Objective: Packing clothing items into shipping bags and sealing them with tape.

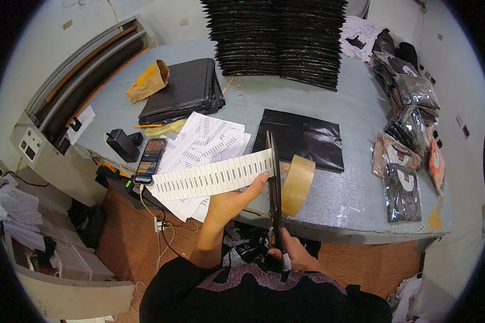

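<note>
A long white strip of paper printed with a row of barcode labels is pinched near its right end by my left hand, thumb on top. My right hand grips dark-bladed scissors by the handles, blades pointing away from me. The blades stand at the strip's right end, slightly parted at the tips; whether they touch the paper I cannot tell. Just right of the blades, a roll of tan packing tape stands on its edge. Behind them lies a flat black plastic bag.
Loose barcode sheets spread beside a plugged-in phone and a black charger. Farther back are a black bag stack, a paper pouch and tall black piles. Clear-wrapped garments line the table's right side.
</note>
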Motion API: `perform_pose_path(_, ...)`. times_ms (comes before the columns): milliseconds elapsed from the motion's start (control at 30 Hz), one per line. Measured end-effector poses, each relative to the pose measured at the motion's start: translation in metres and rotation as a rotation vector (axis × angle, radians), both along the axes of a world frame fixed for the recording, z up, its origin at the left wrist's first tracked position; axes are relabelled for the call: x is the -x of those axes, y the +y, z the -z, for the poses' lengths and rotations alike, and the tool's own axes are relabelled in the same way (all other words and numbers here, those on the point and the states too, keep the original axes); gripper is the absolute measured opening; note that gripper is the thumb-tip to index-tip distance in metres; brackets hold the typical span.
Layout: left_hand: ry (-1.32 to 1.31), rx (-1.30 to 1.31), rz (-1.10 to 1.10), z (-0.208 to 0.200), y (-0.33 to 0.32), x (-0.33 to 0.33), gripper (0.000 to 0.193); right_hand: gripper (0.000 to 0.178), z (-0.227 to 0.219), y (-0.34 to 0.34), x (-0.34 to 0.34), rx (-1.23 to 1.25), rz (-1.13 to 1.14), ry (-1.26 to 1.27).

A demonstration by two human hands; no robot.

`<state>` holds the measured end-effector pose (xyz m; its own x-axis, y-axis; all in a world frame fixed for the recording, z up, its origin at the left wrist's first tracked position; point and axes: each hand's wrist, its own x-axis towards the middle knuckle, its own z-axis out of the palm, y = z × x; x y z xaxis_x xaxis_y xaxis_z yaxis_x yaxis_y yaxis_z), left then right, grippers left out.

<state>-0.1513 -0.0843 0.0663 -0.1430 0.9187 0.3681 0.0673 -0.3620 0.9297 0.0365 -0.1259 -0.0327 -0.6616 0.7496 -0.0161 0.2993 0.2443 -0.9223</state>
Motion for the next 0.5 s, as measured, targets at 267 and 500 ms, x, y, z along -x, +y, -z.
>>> perform_pose_path(267,0.056,-0.059,-0.042,0.0008,0.001,0.0006,0.025,0.037,-0.0019,0.0005,0.0016,0.008,0.008,-0.007)
perform_pose_path(500,0.034,-0.043,-0.053,0.0037,0.0039,0.0016,0.024,0.036,-0.0065,0.0016,0.0034,0.03,0.019,-0.017)
